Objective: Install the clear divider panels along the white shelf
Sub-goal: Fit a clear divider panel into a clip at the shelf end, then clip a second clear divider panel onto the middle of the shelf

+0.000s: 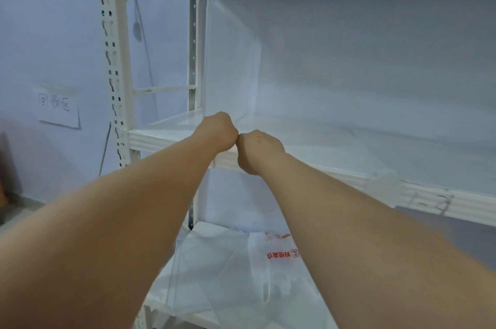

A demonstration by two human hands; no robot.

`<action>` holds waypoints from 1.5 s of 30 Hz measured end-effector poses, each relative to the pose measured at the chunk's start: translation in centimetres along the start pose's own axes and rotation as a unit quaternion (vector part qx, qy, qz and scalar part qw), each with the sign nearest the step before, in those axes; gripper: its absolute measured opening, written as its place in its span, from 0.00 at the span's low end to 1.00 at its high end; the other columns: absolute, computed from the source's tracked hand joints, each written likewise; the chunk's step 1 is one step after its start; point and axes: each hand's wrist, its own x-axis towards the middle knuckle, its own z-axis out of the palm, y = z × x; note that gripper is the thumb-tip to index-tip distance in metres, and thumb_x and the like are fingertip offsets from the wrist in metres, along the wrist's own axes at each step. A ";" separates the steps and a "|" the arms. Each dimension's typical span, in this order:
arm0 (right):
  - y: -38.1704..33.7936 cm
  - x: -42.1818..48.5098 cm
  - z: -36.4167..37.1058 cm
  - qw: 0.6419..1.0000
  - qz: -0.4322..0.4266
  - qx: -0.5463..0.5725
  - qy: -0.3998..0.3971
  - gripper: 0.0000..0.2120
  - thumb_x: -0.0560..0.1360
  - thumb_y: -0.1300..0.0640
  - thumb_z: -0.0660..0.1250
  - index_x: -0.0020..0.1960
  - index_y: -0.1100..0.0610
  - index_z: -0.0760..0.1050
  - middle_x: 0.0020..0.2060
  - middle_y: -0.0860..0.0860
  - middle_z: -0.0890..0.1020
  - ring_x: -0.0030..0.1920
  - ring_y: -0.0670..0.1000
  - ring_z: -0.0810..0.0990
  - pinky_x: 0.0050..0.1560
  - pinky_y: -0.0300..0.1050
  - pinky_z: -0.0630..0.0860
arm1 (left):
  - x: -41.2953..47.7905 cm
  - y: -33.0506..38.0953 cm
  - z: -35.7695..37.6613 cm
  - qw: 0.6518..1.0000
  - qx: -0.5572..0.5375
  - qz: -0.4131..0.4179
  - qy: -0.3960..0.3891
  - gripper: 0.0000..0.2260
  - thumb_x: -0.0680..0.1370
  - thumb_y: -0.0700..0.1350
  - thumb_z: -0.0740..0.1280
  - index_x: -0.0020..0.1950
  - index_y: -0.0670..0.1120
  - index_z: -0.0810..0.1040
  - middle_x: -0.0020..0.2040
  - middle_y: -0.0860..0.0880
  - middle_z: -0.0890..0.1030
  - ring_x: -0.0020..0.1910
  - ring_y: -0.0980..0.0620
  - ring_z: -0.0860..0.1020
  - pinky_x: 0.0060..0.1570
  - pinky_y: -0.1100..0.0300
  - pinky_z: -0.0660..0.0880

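Observation:
A clear divider panel [228, 60] stands upright near the left end of the white shelf [335, 146], reaching from the shelf board up to the shelf above. My left hand [218, 130] is curled at the panel's lower front corner and grips it there. My right hand [259, 150] touches the left hand and curls over the shelf's front lip, thumb below the lip. The fingers of both hands are hidden behind the hands.
A translucent clip [383, 181] sits on the front lip further right. On the lower shelf lie a plastic bag with red print [279, 253] and clear sheets [188, 275]. The perforated upright post [112, 60] stands left, with a paper note [57, 106] on the wall.

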 end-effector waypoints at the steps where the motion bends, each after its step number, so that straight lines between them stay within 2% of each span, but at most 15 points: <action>1: 0.7 -0.7 -0.6 1.000 0.005 -0.002 0.007 0.16 0.74 0.67 0.58 0.59 0.57 0.73 0.55 0.56 0.76 0.55 0.58 0.76 0.46 0.44 0.69 | -0.4 0.8 0.0 1.000 -0.018 0.008 -0.010 0.08 0.75 0.34 0.57 0.46 0.40 0.75 0.42 0.42 0.77 0.41 0.43 0.73 0.40 0.57 0.69; 4: 3.3 -3.3 -2.5 0.999 0.025 -0.017 0.028 0.09 0.74 0.67 0.57 0.44 0.55 0.72 0.45 0.54 0.71 0.44 0.57 0.72 0.43 0.44 0.68 | -2.0 4.2 0.3 0.998 -0.033 0.041 -0.031 0.10 0.74 0.32 0.56 0.46 0.40 0.77 0.38 0.44 0.75 0.43 0.44 0.74 0.42 0.58 0.69; 5: 4.1 -4.0 -3.0 0.999 0.031 -0.022 0.035 0.09 0.75 0.67 0.56 0.44 0.55 0.71 0.43 0.53 0.70 0.43 0.56 0.71 0.43 0.44 0.67 | -2.5 5.3 0.4 0.997 -0.034 0.053 -0.034 0.11 0.74 0.32 0.56 0.46 0.41 0.77 0.40 0.43 0.76 0.43 0.44 0.74 0.42 0.58 0.69; 9: 8.2 -7.3 -5.0 0.996 0.067 -0.034 0.044 0.15 0.75 0.65 0.55 0.57 0.54 0.75 0.43 0.52 0.71 0.42 0.55 0.71 0.43 0.44 0.67 | -4.9 10.4 1.4 0.990 -0.077 0.105 -0.050 0.11 0.74 0.32 0.56 0.44 0.41 0.76 0.47 0.42 0.80 0.44 0.45 0.77 0.44 0.58 0.71; 11: 10.6 -8.8 -5.8 0.994 0.090 -0.042 0.043 0.14 0.76 0.63 0.56 0.58 0.55 0.75 0.46 0.54 0.74 0.43 0.56 0.71 0.43 0.44 0.68 | -6.3 12.9 2.2 0.981 -0.119 0.136 -0.069 0.12 0.75 0.32 0.56 0.48 0.38 0.79 0.51 0.40 0.83 0.45 0.44 0.81 0.42 0.58 0.75; 14: 13.6 -10.7 -6.5 0.992 0.113 -0.042 0.038 0.13 0.78 0.58 0.57 0.59 0.56 0.74 0.55 0.55 0.78 0.49 0.58 0.76 0.45 0.45 0.69 | -8.2 15.9 3.6 0.968 -0.146 0.176 -0.099 0.15 0.76 0.30 0.54 0.55 0.37 0.78 0.53 0.40 0.82 0.47 0.43 0.83 0.32 0.64 0.71; 17: 16.8 -13.0 -6.5 0.989 0.139 -0.035 0.031 0.14 0.79 0.55 0.57 0.61 0.57 0.74 0.56 0.56 0.78 0.55 0.58 0.78 0.46 0.45 0.70 | -9.8 19.1 5.3 0.962 -0.141 0.201 -0.115 0.17 0.75 0.29 0.53 0.56 0.36 0.78 0.53 0.39 0.83 0.48 0.44 0.82 0.35 0.63 0.71; 20: 20.1 -15.0 -5.9 0.984 0.169 -0.042 0.023 0.13 0.77 0.60 0.56 0.60 0.57 0.74 0.55 0.56 0.78 0.49 0.58 0.77 0.44 0.44 0.70 | -11.0 22.2 7.4 0.955 -0.131 0.225 -0.140 0.16 0.76 0.30 0.54 0.55 0.36 0.79 0.54 0.39 0.83 0.48 0.45 0.81 0.38 0.61 0.73; 23: 22.7 -16.1 -4.9 0.978 0.203 -0.053 0.008 0.15 0.75 0.64 0.56 0.59 0.58 0.74 0.47 0.56 0.75 0.43 0.56 0.71 0.43 0.44 0.68 | -11.2 23.8 8.9 0.952 -0.104 0.250 -0.141 0.17 0.76 0.30 0.54 0.57 0.38 0.79 0.58 0.41 0.82 0.58 0.44 0.79 0.53 0.57 0.74; 25: 24.5 -16.6 -4.1 0.975 0.214 -0.053 0.004 0.16 0.75 0.63 0.57 0.61 0.58 0.73 0.52 0.56 0.76 0.48 0.58 0.74 0.45 0.44 0.69 | -10.9 24.4 10.2 0.954 -0.045 0.263 -0.139 0.18 0.77 0.31 0.54 0.60 0.39 0.78 0.61 0.43 0.80 0.61 0.45 0.77 0.58 0.57 0.73; 28: 26.7 -16.8 -2.4 0.974 0.225 -0.030 0.002 0.20 0.76 0.62 0.58 0.68 0.57 0.69 0.62 0.57 0.74 0.63 0.58 0.72 0.56 0.47 0.71 | -10.4 24.2 12.4 0.947 0.116 0.270 -0.127 0.16 0.77 0.34 0.55 0.62 0.41 0.75 0.59 0.44 0.78 0.55 0.44 0.77 0.51 0.54 0.74; 30: 27.8 -16.6 -1.3 0.974 0.225 -0.021 -0.008 0.22 0.76 0.62 0.57 0.70 0.57 0.66 0.62 0.57 0.73 0.65 0.59 0.69 0.58 0.49 0.70 | -10.5 23.7 13.6 0.938 0.197 0.262 -0.114 0.13 0.78 0.36 0.57 0.60 0.41 0.74 0.56 0.44 0.76 0.51 0.44 0.76 0.44 0.56 0.71; 36: 29.3 -15.8 1.3 0.974 0.217 -0.056 -0.028 0.24 0.77 0.63 0.54 0.72 0.54 0.61 0.66 0.56 0.69 0.73 0.59 0.59 0.71 0.56 0.57 | -9.7 23.6 14.8 0.926 0.267 0.262 -0.046 0.16 0.74 0.29 0.59 0.59 0.39 0.74 0.57 0.42 0.76 0.56 0.41 0.77 0.44 0.56 0.70; 39: 29.3 -15.8 1.8 0.973 0.220 -0.052 -0.039 0.24 0.75 0.65 0.54 0.71 0.55 0.63 0.64 0.57 0.72 0.69 0.59 0.67 0.72 0.59 0.53 | -8.8 23.7 14.8 0.929 0.266 0.254 -0.036 0.19 0.75 0.29 0.59 0.64 0.41 0.74 0.59 0.42 0.76 0.58 0.42 0.76 0.49 0.56 0.74; 45: 29.3 -15.4 1.6 0.971 0.226 -0.078 0.021 0.13 0.76 0.65 0.58 0.60 0.62 0.71 0.58 0.58 0.72 0.58 0.59 0.74 0.63 0.51 0.65 | -7.7 23.7 15.1 0.928 0.263 0.264 -0.012 0.19 0.75 0.30 0.59 0.63 0.43 0.74 0.59 0.43 0.76 0.57 0.42 0.76 0.46 0.57 0.73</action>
